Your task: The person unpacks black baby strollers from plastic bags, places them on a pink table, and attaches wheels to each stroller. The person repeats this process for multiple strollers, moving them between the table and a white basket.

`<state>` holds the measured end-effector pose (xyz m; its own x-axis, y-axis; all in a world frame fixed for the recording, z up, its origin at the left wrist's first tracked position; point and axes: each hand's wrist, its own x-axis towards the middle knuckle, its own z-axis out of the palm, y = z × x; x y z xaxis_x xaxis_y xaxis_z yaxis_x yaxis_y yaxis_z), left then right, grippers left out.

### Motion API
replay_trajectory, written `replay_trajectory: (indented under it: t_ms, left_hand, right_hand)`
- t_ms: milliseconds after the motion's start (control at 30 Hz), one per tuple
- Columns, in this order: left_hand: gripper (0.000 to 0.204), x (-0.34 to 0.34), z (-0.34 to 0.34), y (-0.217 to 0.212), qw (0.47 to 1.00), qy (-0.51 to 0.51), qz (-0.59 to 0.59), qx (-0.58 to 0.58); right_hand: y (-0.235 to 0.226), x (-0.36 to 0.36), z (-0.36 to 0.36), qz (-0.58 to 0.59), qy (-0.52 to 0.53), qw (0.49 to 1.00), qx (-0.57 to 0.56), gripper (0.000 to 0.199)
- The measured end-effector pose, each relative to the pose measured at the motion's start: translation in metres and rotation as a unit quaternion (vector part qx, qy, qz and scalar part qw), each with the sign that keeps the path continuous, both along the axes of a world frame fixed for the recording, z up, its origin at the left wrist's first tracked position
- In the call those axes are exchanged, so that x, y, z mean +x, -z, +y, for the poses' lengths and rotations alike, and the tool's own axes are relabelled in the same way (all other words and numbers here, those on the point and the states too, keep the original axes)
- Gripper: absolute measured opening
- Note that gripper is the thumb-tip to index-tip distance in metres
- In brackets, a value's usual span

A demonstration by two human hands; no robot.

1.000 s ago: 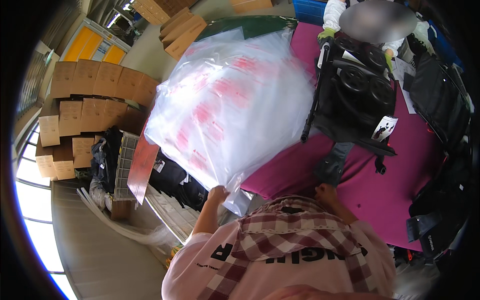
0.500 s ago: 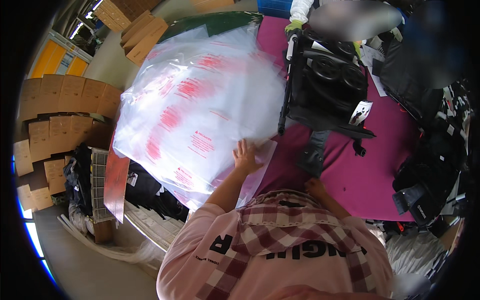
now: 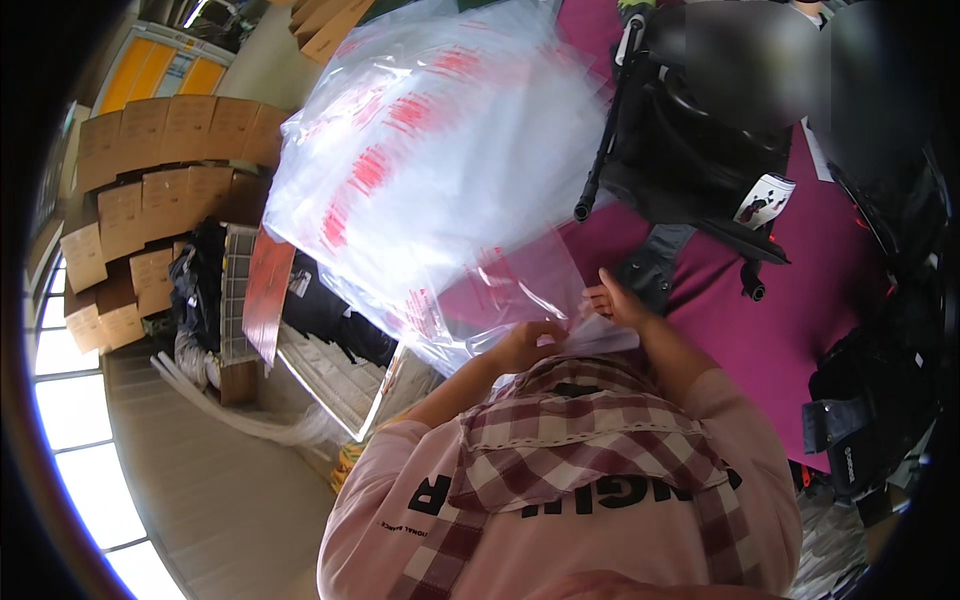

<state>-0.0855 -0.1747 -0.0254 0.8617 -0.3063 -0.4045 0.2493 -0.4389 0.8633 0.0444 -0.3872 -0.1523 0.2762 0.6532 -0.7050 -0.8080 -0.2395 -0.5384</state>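
Observation:
A clear plastic bag (image 3: 520, 270) with red print is pulled toward my body, its near edge gathered between my hands. My left hand (image 3: 527, 345) is closed on that edge, fingers curled. Just to its right and slightly farther off, my right hand (image 3: 618, 302) pinches the same bag, thumb upward. The rest of the bag lies over a broad pile of similar plastic bags (image 3: 450, 170). Right of the pile, a black folded stroller (image 3: 680, 165) rests on the magenta table cover (image 3: 740, 340). A dark grey fabric piece (image 3: 655, 265) lies beside my right hand.
Stacked brown cartons (image 3: 150, 215) stand at the left, beyond a red board (image 3: 268, 300) and a white-edged rack (image 3: 335, 385). Black fabric goods (image 3: 855, 410) crowd the table's right side. A co-worker's gloved hand (image 3: 633, 8) touches the stroller at the far edge.
My left hand has gone from lying flat on the bags to gripping one bag's edge near my body. My right hand has risen to the same edge. The whole view has shifted.

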Motion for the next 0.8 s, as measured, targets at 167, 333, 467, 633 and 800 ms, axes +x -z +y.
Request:
replay_trajectory:
  t_ms: [167, 333, 467, 633, 800]
  left_hand:
    - [0.023, -0.048, -0.035, -0.015, 0.999, -0.044, 0.012, 0.01]
    - [0.025, -0.073, -0.029, 0.01, 0.993, -0.097, 0.003, 0.071]
    - [0.055, -0.075, -0.009, 0.05, 0.939, -0.311, 0.13, -0.071]
    - [0.049, -0.051, 0.003, 0.055, 0.969, -0.231, 0.08, -0.029]
    - [0.034, -0.077, 0.048, 0.105, 0.951, -0.197, 0.087, 0.221]
  right_hand:
    - [-0.009, 0.015, 0.049, -0.053, -0.087, 0.994, 0.04, 0.05]
    - [-0.012, -0.001, 0.064, -0.423, -0.169, 0.888, -0.065, 0.032]
    - [-0.016, -0.047, 0.069, -0.419, -0.224, 0.88, 0.007, 0.04]
    - [-0.077, -0.081, 0.069, -0.439, -0.266, 0.857, 0.043, 0.03]
    - [-0.115, -0.067, 0.063, -0.355, -0.237, 0.904, -0.024, 0.025]
